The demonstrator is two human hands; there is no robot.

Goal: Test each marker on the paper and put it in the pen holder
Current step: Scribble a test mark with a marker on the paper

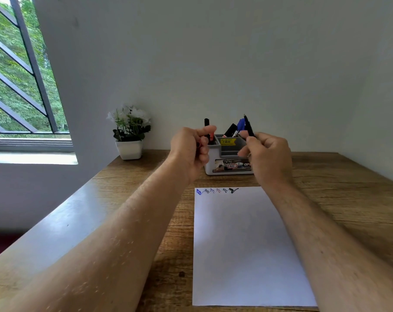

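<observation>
While both hands are raised in front of the white-and-grey plastic pen holder, the right hand pinches a slim black marker low on its barrel, the free end pointing up toward 12 o'clock. Left hand is curled narrow around a small red piece, probably a cap; identity uncertain, mostly hidden by fingers.

Pen holder stands on the brown wooden worktop at 12 o'clock of the white paper sheet; already contains a blue marker, a black-capped one and a black-and-red one. Row of blue, red and black scribbles along the sheet's far edge.

Handling judgement: marker is light, rigid, smooth plastic — slippery if gripped at the tip end. Best hold is mid-barrel, fingertip pinch, moderate pressure. Cap needs axial push until seated. Paper is thin and will slide; steady it when writing.

White potted flower plant at 10 o'clock, well apart.
</observation>
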